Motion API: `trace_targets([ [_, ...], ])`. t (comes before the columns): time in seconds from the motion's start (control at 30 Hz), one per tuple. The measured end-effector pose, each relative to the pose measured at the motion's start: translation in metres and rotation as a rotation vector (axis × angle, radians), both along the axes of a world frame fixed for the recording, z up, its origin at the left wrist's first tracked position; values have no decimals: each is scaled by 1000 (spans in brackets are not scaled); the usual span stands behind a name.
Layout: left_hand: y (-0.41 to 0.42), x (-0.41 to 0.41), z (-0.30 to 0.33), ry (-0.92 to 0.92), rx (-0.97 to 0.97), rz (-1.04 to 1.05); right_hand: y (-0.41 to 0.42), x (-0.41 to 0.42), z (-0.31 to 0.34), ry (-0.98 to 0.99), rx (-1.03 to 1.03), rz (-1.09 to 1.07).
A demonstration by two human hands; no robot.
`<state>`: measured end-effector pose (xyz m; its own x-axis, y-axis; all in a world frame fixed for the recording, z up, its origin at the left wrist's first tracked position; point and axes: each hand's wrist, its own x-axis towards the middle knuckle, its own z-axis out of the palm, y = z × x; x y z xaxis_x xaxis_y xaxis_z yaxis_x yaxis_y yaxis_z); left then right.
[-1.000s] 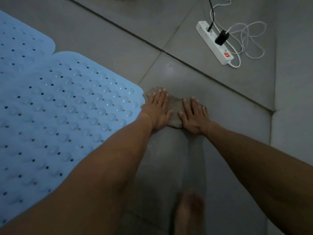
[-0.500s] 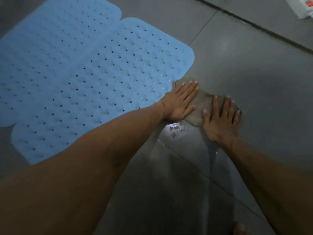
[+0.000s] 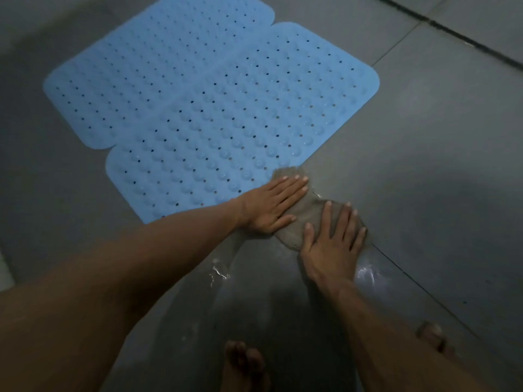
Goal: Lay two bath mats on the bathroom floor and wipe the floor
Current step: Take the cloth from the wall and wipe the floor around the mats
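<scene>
Two light blue perforated bath mats lie flat on the grey tiled floor (image 3: 441,142), side by side with edges overlapping: the far mat (image 3: 158,66) at upper left, the near mat (image 3: 254,114) in the middle. A damp grey-brown cloth (image 3: 307,213) lies on the tile against the near mat's lower right edge. My left hand (image 3: 271,205) presses flat on the cloth's left part, partly over the mat's edge. My right hand (image 3: 331,241) presses flat on its right part, fingers spread. Most of the cloth is hidden under the palms.
A wet, shiny streak (image 3: 365,275) runs over the tile from the cloth back towards me. My bare feet show at the bottom, one (image 3: 243,366) in the middle, one (image 3: 433,335) to the right. Dark grout lines (image 3: 452,32) cross the floor at top right.
Both hands have slid the cloth along the near mat's edge, away from its corner. The view has swung left, so both mats show and the power strip has left the frame.
</scene>
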<state>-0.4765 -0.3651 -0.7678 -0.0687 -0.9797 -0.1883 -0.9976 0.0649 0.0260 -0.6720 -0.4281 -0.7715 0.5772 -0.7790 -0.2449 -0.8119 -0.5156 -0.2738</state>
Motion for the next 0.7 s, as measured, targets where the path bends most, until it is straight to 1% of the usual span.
trace_targets([
  [0.17,100,-16,13,31,59,90,63,-13,0,-45,15,308],
  [0.3,174,-31,28,22,144,124,89,-11,2,-82,32,582],
  [0.4,205,-26,42,-62,119,47,97,0,0,-124,42,768],
  [0.47,212,-17,47,-127,103,-49,104,14,-2,-183,38,834],
  [0.5,215,-11,48,-123,122,-74,108,22,2,-221,51,848],
  [0.53,218,-3,53,-105,167,-78,111,35,7,-243,54,875],
  [0.57,220,6,59,-103,233,-66,114,50,13,-222,57,911],
  [0.63,219,29,74,-100,422,32,120,81,30,-167,87,932],
  [0.67,215,41,84,-78,499,116,121,96,40,-159,129,916],
  [0.7,211,56,92,-80,529,158,120,109,51,-179,200,893],
])
